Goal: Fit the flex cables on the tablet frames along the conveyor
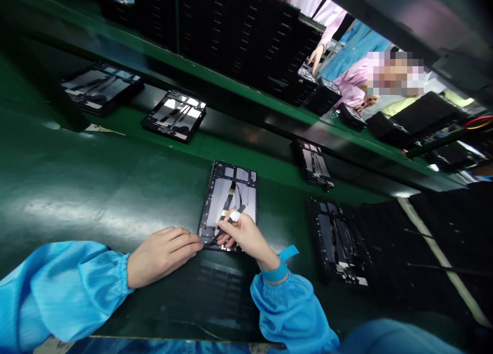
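Note:
An open tablet chassis [229, 200] with a black frame and silvery inner plates lies on the green bench in front of me. My left hand [164, 254] rests flat beside it, fingertips touching its near left corner. My right hand [242, 233], with a white cot on one finger, pinches a thin dark tool [225, 225] whose tip lies on the near part of the chassis. Both arms wear blue sleeves.
More open tablet chassis lie about: two at the far left [100, 87] [175, 115], one beyond [314, 164], one to the right [341, 246]. Black trays [246, 31] are stacked along the back. People in pink coats [348, 82] work at the far right.

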Demonstrator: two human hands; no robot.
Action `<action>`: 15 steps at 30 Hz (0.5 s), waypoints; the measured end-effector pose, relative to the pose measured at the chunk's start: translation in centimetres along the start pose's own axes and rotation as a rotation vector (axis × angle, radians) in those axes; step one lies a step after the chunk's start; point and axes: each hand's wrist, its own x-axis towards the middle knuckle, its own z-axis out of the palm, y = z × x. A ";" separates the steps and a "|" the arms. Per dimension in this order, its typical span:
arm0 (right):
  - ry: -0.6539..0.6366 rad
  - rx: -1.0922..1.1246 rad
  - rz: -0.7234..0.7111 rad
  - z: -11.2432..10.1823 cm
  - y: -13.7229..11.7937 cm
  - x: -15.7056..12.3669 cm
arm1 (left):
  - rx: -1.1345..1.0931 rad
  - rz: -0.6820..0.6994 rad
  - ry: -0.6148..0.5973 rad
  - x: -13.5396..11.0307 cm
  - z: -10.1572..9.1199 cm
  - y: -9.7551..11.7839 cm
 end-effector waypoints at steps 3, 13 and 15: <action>0.002 -0.009 0.000 0.0 0.0 0.0 | -0.004 0.007 0.013 0.1 0.0 0.0; 0.027 -0.043 -0.005 0.2 -0.1 -0.2 | 0.009 0.015 0.026 0.1 0.2 0.0; 0.030 -0.046 -0.004 0.2 -0.1 -0.2 | 0.028 0.020 0.041 0.0 0.3 -0.1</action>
